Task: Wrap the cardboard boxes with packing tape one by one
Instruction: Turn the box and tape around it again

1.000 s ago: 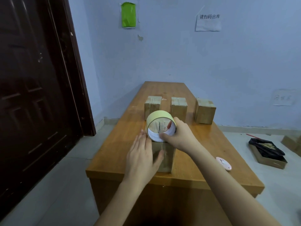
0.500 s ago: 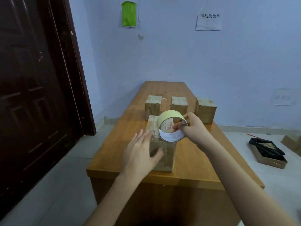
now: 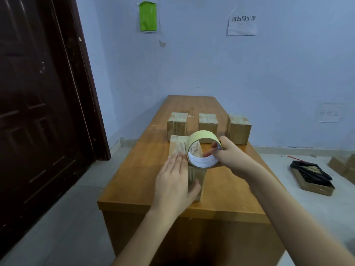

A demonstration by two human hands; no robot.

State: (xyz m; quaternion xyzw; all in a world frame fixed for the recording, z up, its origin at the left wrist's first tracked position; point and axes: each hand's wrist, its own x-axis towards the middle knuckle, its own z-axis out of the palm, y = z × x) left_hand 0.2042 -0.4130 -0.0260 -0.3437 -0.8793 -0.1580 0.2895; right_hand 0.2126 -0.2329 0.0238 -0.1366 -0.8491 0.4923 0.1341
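Observation:
A cardboard box [image 3: 177, 145] lies lengthwise near the front of the wooden table [image 3: 134, 175]. My left hand [image 3: 175, 186] presses flat on its near end, fingers straight, thumb against the box's front face. My right hand [image 3: 231, 157] grips a wide roll of packing tape [image 3: 202, 140], fingers hooked through its core, holding it on edge over the right side of the box. Clear tape runs along the box's top. Three more boxes stand in a row behind: left [image 3: 177, 123], middle [image 3: 207, 122] and right [image 3: 239, 128].
A dark door [image 3: 38, 112] stands to the left. On the floor at right lies an open box with a black bag [image 3: 311, 174], with more cardboard [image 3: 343, 166] beyond it. The blue wall behind the table carries a paper notice [image 3: 242, 25] and a green patch [image 3: 148, 17].
My right hand has carried the tape roll to the right and slightly away, uncovering the far top of the box. My left hand stays pressed on the near end.

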